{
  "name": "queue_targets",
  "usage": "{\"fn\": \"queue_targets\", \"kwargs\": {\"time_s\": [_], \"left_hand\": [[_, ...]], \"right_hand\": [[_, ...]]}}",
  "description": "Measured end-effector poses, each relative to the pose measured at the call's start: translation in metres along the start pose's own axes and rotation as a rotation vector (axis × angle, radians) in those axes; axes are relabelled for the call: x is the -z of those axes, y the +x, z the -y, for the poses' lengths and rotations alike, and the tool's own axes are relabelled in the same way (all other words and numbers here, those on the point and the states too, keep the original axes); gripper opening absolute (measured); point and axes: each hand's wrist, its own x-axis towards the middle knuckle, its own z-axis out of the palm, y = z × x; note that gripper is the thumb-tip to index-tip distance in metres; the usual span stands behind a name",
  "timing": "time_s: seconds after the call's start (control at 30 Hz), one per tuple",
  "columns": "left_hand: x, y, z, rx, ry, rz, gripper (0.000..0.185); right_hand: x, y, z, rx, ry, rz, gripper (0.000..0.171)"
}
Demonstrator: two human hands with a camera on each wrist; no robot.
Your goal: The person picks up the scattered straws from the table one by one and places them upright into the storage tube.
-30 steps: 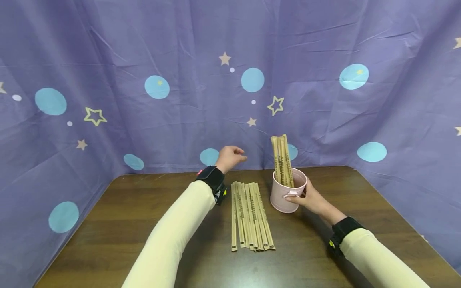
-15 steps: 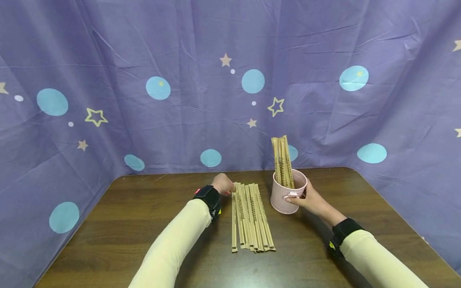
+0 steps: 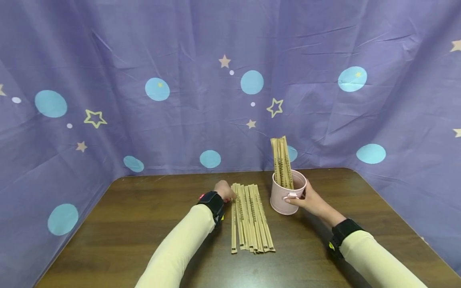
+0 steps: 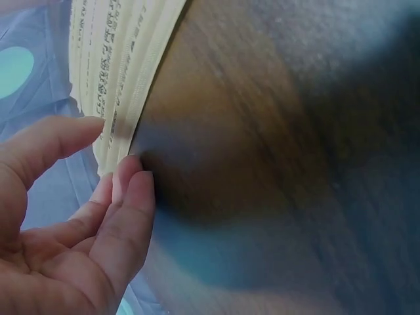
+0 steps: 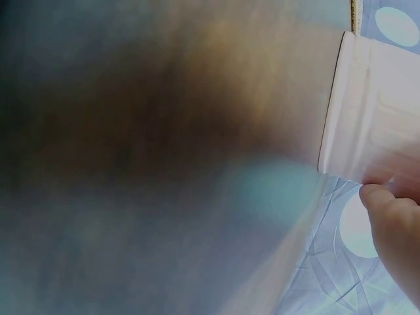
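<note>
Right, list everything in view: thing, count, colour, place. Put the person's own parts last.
Wrapped chopsticks on table: a row, exact count unclear, tan paper sleeves with dark print, flat side by side at mid-table.
Wrapped chopsticks in cup: a few, tan, upright in the cup, tops above its rim.
Cup: one, pale pink, right of the flat row.
Table: one, dark brown wood.
Backdrop cloth: one, purple with blue dots and stars, behind and beside the table.
Wrist bands: two, black, one per wrist.
Sleeves: two, cream.
Left hand: at the far left end of the flat row, fingertips at the sleeve ends.
Right hand: holding the cup's side.
</note>
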Motion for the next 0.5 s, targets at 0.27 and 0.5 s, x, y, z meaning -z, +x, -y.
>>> {"fn": "queue_targets", "kwargs": {"time_s": [0.27, 0.5], "left_hand": [[-0.0012, -0.0037, 0.0026, 0.009, 0.021, -0.030, 0.036], [-0.0053, -0.0015, 0.0028, 0.000, 0.036, -0.083, 0.042]], "right_hand": [[-0.0015, 0.0011, -0.0008, 0.020, 0.010, 0.004, 0.096], [-0.0001, 0.0011, -0.0014, 0.035, 0.015, 0.002, 0.095]]}}
